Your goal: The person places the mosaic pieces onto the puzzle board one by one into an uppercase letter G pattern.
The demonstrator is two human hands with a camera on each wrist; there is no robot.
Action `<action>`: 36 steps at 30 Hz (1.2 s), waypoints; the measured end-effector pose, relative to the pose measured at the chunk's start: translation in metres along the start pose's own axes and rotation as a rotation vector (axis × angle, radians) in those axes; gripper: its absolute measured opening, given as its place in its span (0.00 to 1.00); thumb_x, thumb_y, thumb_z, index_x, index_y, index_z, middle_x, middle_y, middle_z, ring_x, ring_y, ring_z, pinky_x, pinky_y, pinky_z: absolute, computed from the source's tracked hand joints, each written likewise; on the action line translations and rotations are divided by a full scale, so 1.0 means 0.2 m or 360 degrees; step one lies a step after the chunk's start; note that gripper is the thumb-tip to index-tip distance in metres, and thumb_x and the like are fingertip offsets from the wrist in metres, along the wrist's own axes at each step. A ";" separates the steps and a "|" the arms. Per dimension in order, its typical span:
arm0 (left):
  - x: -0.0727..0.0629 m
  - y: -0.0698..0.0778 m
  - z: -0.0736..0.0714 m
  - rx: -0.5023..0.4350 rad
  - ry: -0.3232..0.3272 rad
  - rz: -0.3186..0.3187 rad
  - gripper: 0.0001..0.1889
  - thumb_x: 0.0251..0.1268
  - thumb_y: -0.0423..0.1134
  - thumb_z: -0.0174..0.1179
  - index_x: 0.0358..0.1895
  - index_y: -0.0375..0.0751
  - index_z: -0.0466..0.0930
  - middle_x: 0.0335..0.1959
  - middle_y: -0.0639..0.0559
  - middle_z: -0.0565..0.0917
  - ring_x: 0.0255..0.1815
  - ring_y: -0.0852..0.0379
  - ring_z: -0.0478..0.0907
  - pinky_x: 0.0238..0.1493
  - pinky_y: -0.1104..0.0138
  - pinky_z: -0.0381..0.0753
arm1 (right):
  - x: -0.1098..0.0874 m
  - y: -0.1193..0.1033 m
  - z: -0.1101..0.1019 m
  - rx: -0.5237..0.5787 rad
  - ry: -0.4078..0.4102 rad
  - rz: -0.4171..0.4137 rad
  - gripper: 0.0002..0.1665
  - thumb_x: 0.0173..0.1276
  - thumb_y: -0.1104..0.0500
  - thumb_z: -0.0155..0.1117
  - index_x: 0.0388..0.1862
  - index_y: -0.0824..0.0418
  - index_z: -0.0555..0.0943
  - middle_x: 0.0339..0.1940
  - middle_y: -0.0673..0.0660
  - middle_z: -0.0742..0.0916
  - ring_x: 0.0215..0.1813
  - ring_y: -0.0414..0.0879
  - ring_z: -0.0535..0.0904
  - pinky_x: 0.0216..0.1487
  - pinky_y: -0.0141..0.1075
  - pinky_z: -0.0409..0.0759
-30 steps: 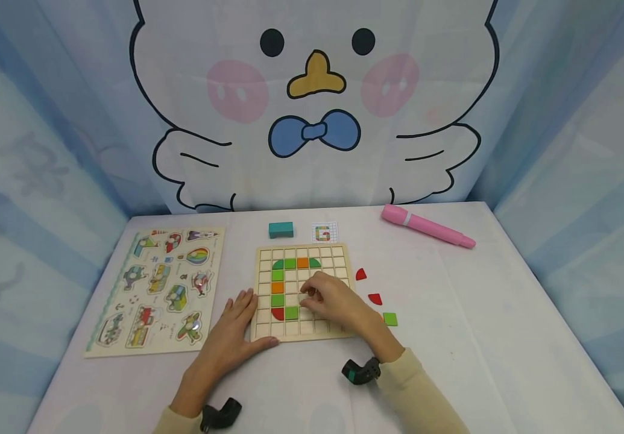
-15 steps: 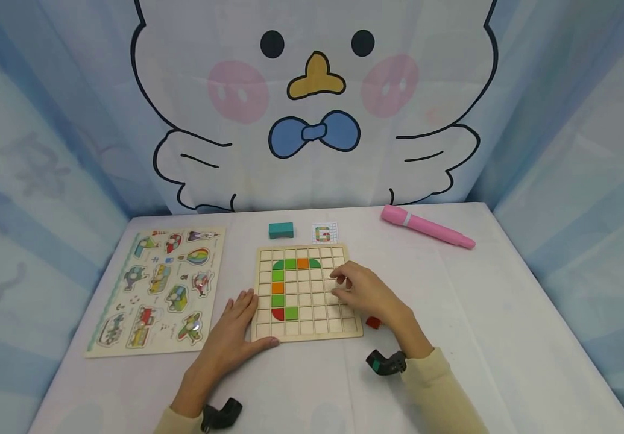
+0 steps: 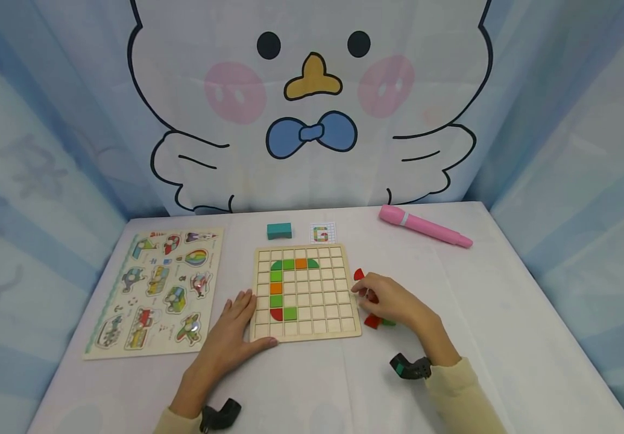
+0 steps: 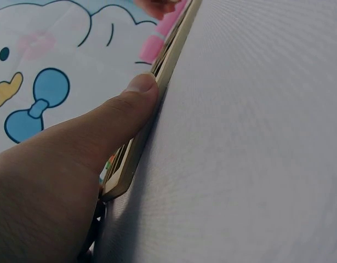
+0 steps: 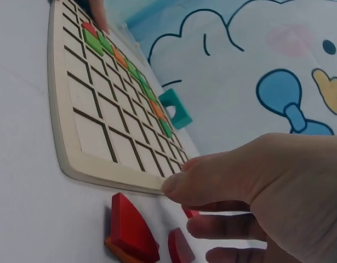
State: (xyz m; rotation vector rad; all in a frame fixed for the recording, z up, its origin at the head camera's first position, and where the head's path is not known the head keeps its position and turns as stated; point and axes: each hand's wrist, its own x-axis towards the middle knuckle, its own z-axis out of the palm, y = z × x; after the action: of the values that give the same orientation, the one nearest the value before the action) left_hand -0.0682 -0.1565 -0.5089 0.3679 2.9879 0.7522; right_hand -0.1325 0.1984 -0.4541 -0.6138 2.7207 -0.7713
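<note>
A wooden grid board [image 3: 322, 333] lies at mid-table, with green, orange and red tiles [image 3: 276, 288] set along its top, left side and lower left. My left hand [image 3: 233, 331] rests at the board's left edge, fingers straight; in the left wrist view the thumb [image 4: 132, 98] lies along the board's front edge. Just right of the board, my right hand [image 3: 393, 298] hovers over loose pieces, fingers loosely bent, with nothing visible between them. Near it lie a red quarter-round piece [image 3: 359, 274], another red piece [image 5: 130, 224] overlapping an orange one [image 5: 120, 251], and a partly hidden green piece [image 3: 388, 323].
On the left lies a picture puzzle board [image 3: 154, 319]. Behind the grid board are a teal block [image 3: 279, 231] and a small pattern card [image 3: 322, 232]. A thick pink pen [image 3: 425, 226] lies at the back right. A cartoon-printed curtain [image 3: 312, 181] hangs behind the table.
My right hand has moved right, from over the middle of the grid board to the loose pieces beside it. The left hand has stayed in place.
</note>
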 end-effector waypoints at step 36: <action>0.00 -0.01 0.00 -0.0007 0.0011 0.0007 0.57 0.52 0.70 0.67 0.77 0.34 0.59 0.80 0.41 0.59 0.82 0.42 0.54 0.83 0.48 0.52 | -0.09 0.12 -0.03 0.0093 -0.0214 0.0104 0.11 0.56 0.62 0.77 0.36 0.54 0.83 0.36 0.48 0.82 0.41 0.43 0.74 0.43 0.33 0.80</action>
State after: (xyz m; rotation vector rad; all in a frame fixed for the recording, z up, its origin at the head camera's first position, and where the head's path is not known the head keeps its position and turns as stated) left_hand -0.0684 -0.1574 -0.5094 0.3724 2.9922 0.7623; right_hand -0.1274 0.2281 -0.4600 -0.5411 2.5731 -0.7624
